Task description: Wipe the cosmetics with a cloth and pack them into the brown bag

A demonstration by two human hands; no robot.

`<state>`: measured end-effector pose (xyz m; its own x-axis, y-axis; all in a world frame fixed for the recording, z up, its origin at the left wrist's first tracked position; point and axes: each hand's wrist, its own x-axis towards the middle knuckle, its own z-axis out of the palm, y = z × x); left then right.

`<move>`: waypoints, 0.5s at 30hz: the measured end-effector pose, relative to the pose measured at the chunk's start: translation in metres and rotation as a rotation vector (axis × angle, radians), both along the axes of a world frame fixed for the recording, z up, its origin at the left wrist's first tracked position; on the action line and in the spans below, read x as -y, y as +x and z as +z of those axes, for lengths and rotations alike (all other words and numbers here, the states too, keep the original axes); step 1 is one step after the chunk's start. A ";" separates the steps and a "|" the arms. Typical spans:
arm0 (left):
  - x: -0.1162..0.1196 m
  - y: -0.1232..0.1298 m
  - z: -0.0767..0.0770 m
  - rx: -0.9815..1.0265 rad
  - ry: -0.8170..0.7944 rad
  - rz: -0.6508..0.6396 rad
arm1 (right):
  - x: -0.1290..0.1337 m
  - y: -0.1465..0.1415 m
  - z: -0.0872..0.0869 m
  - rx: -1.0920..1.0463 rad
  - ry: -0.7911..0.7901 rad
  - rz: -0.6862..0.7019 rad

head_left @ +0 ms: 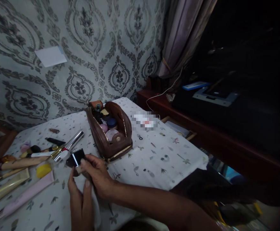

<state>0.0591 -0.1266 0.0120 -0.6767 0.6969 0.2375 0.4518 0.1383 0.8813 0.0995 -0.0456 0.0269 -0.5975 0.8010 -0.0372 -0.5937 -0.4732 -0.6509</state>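
Observation:
Near the table's front, my right hand [98, 175] grips a small dark glossy container [78, 159] between thumb and fingers. My left hand [81, 195] is just below it, its fingers against the container's lower side and a white cloth [96, 208]. Behind my hands stands an open brown bag [103, 141] with a gold zipper, holding several jars and bottles, among them a dark blue lid [111, 123]. Left of the container lie silver tubes [74, 141], a pink tube [26, 197], a pale gold tube [9, 187], a yellow sponge [44, 170] and several brushes [26, 162].
The table [154, 160] has a white patterned cloth. A blurred-out white item [146, 121] lies right of the bag. Beyond the table's right edge are a red-brown wooden ledge [178, 117], an open drawer [176, 128] and a cable [159, 94]. Patterned wallpaper rises behind.

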 end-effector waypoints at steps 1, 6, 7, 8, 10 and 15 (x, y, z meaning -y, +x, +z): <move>0.001 0.000 -0.002 0.018 -0.003 0.000 | 0.000 0.001 0.000 0.005 0.027 -0.015; 0.004 -0.016 -0.014 0.046 -0.060 -0.016 | 0.000 -0.001 -0.001 0.057 0.103 -0.065; 0.005 -0.019 -0.014 0.043 -0.052 -0.013 | 0.000 -0.002 -0.003 0.056 0.102 -0.063; 0.005 -0.022 -0.014 0.037 -0.040 -0.005 | 0.000 -0.003 -0.004 0.046 0.099 -0.054; 0.006 -0.028 -0.012 0.024 -0.027 0.013 | 0.000 -0.004 -0.007 0.033 0.117 -0.039; 0.009 -0.041 -0.010 -0.100 -0.069 -0.013 | 0.000 0.002 -0.003 0.119 0.236 0.000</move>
